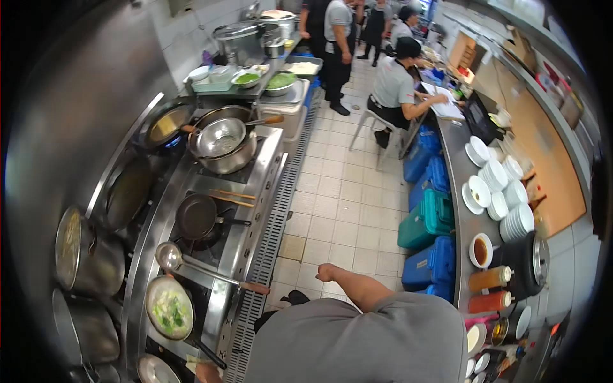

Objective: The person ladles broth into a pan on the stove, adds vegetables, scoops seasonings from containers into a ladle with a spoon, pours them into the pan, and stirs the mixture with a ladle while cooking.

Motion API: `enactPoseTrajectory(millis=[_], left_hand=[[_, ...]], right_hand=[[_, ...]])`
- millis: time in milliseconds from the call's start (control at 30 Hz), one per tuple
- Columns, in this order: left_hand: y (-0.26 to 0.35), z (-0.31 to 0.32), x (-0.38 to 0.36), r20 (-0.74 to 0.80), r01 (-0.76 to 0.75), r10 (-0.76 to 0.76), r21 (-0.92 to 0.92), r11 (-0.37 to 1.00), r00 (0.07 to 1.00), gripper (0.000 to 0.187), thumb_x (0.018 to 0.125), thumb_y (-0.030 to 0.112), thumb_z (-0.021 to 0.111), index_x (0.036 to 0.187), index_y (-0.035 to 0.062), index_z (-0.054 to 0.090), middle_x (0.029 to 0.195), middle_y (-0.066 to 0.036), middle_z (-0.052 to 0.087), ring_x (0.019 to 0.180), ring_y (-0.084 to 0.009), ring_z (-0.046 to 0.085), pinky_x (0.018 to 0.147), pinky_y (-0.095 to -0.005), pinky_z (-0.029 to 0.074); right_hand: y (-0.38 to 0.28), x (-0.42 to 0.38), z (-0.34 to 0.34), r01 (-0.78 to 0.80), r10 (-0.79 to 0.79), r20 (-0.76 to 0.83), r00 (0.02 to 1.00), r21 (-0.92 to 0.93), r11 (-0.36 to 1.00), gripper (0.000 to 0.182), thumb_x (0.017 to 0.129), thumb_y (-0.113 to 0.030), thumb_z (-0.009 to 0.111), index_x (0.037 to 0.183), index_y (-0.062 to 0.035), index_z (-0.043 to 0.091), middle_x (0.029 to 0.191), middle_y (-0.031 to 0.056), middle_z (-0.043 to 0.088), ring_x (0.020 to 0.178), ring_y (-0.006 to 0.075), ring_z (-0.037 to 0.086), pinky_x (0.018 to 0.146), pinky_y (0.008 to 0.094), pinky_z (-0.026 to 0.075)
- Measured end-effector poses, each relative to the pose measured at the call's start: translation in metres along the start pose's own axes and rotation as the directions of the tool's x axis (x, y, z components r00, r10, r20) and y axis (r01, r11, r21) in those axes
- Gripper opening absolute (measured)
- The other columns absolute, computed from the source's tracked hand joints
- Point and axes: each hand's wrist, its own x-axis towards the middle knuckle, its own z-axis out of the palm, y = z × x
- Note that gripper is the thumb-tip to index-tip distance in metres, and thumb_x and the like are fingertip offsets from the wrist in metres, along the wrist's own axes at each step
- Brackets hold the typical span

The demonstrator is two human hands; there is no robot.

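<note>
At the bottom edge my left hand (207, 372) is partly cut off, closed around a pale folded cloth (192, 363) beside the stove front. A pan (153, 370) sits just left of it, and whether the cloth wraps its handle is hidden. Above lies a frying pan (169, 309) of pale food with green pieces, its black handle ending near that hand. My right hand (325, 273) is held over the tiled floor with fingers curled, nothing visible in it. A ladle (170, 256) with a wooden handle rests across the stove, bowl to the left.
Farther along the stove (252, 185) are a small dark pan (196, 216), chopsticks (233, 199) and a metal strainer bowl (220, 137) over a pot. On the right, a counter (460, 191) holds stacked white bowls (491, 173) and sauce bottles. A person (393, 83) sits writing; others stand beyond.
</note>
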Motion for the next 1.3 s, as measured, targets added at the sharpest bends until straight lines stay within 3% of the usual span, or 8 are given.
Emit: enactPoseTrajectory(millis=[833,1000,1033,1067,1100,1167,1233,1300], left_hand=[[0.019,-0.016,-0.022,0.015,0.015,-0.016,0.102,0.995,1.000,0.025,0.087,0.023,0.074,0.105,0.0059,0.073,0.111,-0.016,0.073,0.106,-0.0321,0.071,0.088,-0.0425,0.057],[-0.001,-0.005,-0.012,0.044,-0.042,0.037,0.143,0.989,0.998,0.026,0.091,0.023,0.069,0.111,0.0064,0.071,0.115,-0.016,0.072,0.108,-0.0325,0.070,0.092,-0.0434,0.056],[0.008,-0.025,-0.035,-0.037,-0.087,0.086,-0.038,0.995,0.996,0.026,0.093,0.023,0.066,0.114,0.0071,0.070,0.117,-0.015,0.072,0.108,-0.0320,0.070,0.092,-0.0424,0.056],[0.015,-0.037,-0.039,0.027,-0.097,0.097,0.008,0.995,0.995,0.032,0.093,0.025,0.066,0.119,0.0070,0.068,0.121,-0.016,0.071,0.112,-0.0324,0.069,0.092,-0.0420,0.056],[0.012,-0.031,-0.038,-0.070,-0.117,0.117,-0.007,0.993,0.991,0.032,0.094,0.028,0.064,0.118,0.0072,0.070,0.121,-0.016,0.071,0.113,-0.0329,0.069,0.092,-0.0425,0.055],[0.025,-0.063,-0.052,0.021,0.038,-0.037,-0.033,0.999,0.999,0.029,0.093,0.027,0.065,0.111,0.0058,0.074,0.117,-0.018,0.073,0.111,-0.0346,0.070,0.093,-0.0444,0.055],[0.024,-0.072,-0.049,0.084,0.167,-0.159,-0.085,0.982,0.984,0.028,0.091,0.025,0.066,0.111,0.0063,0.075,0.117,-0.018,0.073,0.111,-0.0337,0.071,0.093,-0.0445,0.056],[0.022,-0.073,-0.050,0.062,0.140,-0.135,-0.094,0.986,0.989,0.027,0.091,0.026,0.066,0.111,0.0095,0.076,0.118,-0.014,0.074,0.110,-0.0311,0.071,0.090,-0.0448,0.058]], right_hand=[[0.016,0.000,0.010,-0.049,0.047,0.034,0.998,0.058,0.997,0.043,0.086,-0.032,0.059,0.103,0.0042,0.075,0.117,0.0283,0.068,0.114,0.0420,0.066,0.098,0.0448,0.053],[0.012,-0.006,0.010,-0.046,0.046,0.008,0.999,0.094,0.995,0.051,0.090,-0.042,0.060,0.103,0.0056,0.074,0.116,0.0292,0.068,0.112,0.0432,0.065,0.098,0.0474,0.051],[0.007,-0.012,0.005,-0.062,0.062,0.011,0.998,0.085,0.994,0.051,0.090,-0.041,0.059,0.104,0.0055,0.074,0.116,0.0289,0.068,0.113,0.0429,0.065,0.097,0.0474,0.052],[0.007,-0.013,0.008,-0.014,0.019,-0.070,0.997,0.072,0.997,0.049,0.092,-0.040,0.058,0.095,0.0062,0.074,0.111,0.0300,0.069,0.111,0.0422,0.066,0.093,0.0494,0.053],[0.014,-0.006,0.011,0.188,-0.192,-0.049,0.980,-0.074,0.979,0.049,0.093,-0.039,0.057,0.086,0.0064,0.073,0.096,0.0308,0.071,0.094,0.0414,0.071,0.086,0.0511,0.054],[0.014,0.003,0.016,0.086,-0.087,0.025,0.996,0.038,0.996,0.044,0.093,-0.033,0.059,0.076,0.0055,0.069,0.074,0.0253,0.069,0.061,0.0353,0.069,0.070,0.0451,0.058],[0.009,0.002,0.020,-0.084,0.061,0.106,0.992,0.226,0.971,0.035,0.093,-0.028,0.063,0.084,0.0048,0.070,0.073,0.0200,0.070,0.061,0.0309,0.069,0.062,0.0415,0.059],[0.040,0.024,0.034,0.234,-0.237,0.207,0.949,0.040,0.971,0.030,0.093,-0.025,0.064,0.101,0.0038,0.070,0.078,0.0167,0.070,0.062,0.0273,0.069,0.055,0.0403,0.059]])
